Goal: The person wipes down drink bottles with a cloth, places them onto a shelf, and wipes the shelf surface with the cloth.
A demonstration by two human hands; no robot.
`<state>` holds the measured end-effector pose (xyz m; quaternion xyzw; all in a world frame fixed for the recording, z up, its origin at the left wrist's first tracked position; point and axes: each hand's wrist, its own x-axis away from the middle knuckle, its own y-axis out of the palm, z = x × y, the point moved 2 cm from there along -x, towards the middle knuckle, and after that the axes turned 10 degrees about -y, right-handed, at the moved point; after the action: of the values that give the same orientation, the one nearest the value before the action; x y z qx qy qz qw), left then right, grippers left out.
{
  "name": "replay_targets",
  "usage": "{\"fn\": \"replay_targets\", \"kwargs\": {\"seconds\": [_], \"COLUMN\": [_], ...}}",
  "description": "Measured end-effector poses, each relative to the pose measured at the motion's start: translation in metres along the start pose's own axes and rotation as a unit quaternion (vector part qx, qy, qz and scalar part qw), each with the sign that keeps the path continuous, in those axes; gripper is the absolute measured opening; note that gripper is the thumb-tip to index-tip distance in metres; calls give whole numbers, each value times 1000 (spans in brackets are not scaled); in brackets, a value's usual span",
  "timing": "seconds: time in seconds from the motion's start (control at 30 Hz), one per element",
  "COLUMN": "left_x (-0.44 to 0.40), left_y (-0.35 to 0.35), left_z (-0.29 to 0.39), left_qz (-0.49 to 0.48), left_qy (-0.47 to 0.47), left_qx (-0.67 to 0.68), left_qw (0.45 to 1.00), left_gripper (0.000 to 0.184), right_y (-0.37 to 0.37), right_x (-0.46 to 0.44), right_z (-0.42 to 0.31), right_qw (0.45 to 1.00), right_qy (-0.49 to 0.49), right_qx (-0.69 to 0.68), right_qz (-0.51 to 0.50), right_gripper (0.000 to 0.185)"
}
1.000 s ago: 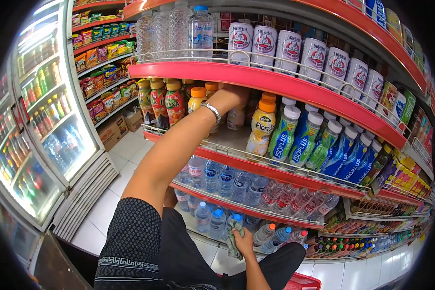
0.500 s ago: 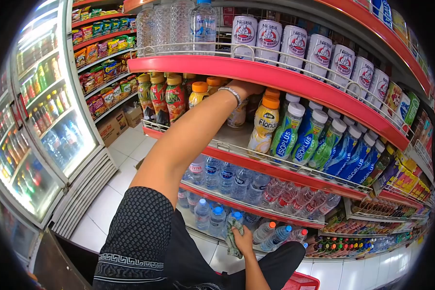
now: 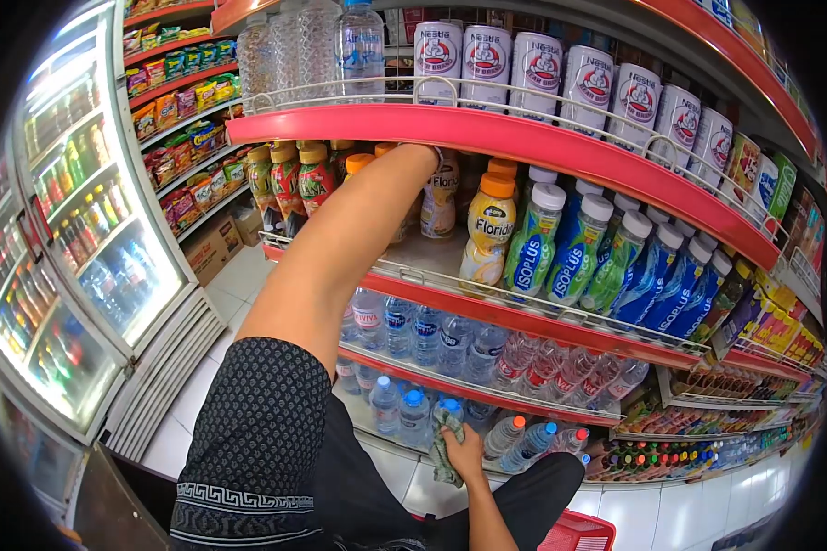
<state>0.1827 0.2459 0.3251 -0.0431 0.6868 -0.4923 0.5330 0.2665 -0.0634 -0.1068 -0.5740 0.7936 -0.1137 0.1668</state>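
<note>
My left arm (image 3: 358,220) reaches deep into the drinks shelf (image 3: 423,250). The left hand is hidden behind the pink shelf edge, so its fingers and anything in them cannot be seen. Close to that wrist stands a Florida bottle (image 3: 438,197) set back on the shelf. Nearer the front edge is another Florida bottle with an orange cap (image 3: 489,225), right of the arm. Low down, my right hand (image 3: 466,452) is closed around a crumpled grey-green cloth (image 3: 448,450), in front of the bottom-row water bottles.
Isoplus bottles (image 3: 579,248) fill the shelf to the right; red-labelled bottles (image 3: 317,179) stand left of my arm. Above, a pink shelf edge (image 3: 524,133) carries Nestle cans (image 3: 535,73). A wire rail (image 3: 413,273) fronts the shelf. A red basket (image 3: 579,531) lies near my knee.
My left arm has gone deeper into the shelf; the hand and the bracelet have mostly slipped behind the pink edge. The view has shifted slightly. The right hand still holds the cloth.
</note>
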Motion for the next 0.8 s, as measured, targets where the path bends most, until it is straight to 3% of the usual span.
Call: {"fn": "replay_targets", "kwargs": {"seconds": [0.8], "left_x": [-22], "left_y": [13], "left_z": [-40], "left_qz": [41], "left_qy": [-26], "left_qx": [-38], "left_qw": [998], "left_gripper": [32], "right_y": [-2], "right_x": [-1], "right_z": [0], "right_qw": [999], "right_qy": [-14], "right_qx": [33], "right_qz": [16], "right_gripper": [44]}}
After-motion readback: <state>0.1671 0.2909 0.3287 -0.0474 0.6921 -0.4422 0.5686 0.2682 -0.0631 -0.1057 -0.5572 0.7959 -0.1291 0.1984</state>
